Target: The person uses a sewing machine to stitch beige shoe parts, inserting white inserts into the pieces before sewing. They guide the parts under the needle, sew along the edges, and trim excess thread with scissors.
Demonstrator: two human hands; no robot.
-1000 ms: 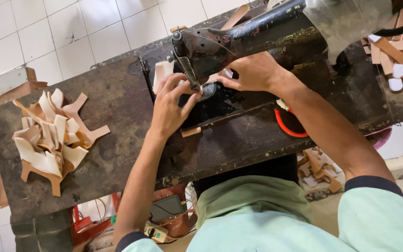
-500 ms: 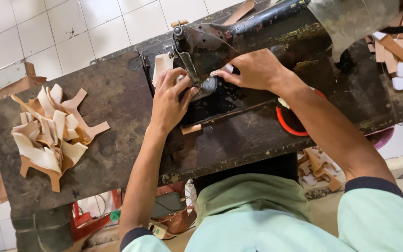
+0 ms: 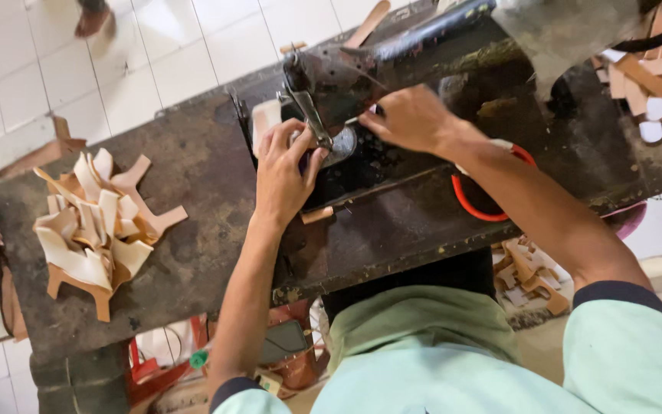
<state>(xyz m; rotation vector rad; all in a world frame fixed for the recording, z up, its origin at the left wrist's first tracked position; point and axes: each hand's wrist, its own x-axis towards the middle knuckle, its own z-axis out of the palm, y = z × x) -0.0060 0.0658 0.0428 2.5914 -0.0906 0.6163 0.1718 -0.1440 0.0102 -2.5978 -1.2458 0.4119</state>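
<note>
Sewing step in hand, by the look of it: both hands work at the needle end of an old dark sewing machine [image 3: 392,69] set into a grimy worktable [image 3: 193,176]. Left hand [image 3: 283,175] lies flat, fingers spread and pressing down on a small pale leather piece [image 3: 265,121] at the presser foot, just beside the needle; only its edge shows past the fingers. Right hand [image 3: 411,119] sits behind the machine head, fingers curled together near the foot; can't tell what, if anything, it pinches. Next move likely calls for steady feeding of the piece under the foot, fingertips clear of the needle. No real containers on the table: a loose pile of cut tan leather pieces [image 3: 97,222] lies well to the left, another heap of leather offcuts [image 3: 657,73] at the far right edge, more scraps [image 3: 530,276] on the floor below. An orange ring-like rim [image 3: 473,207] shows under the right forearm; contents hidden.
</note>
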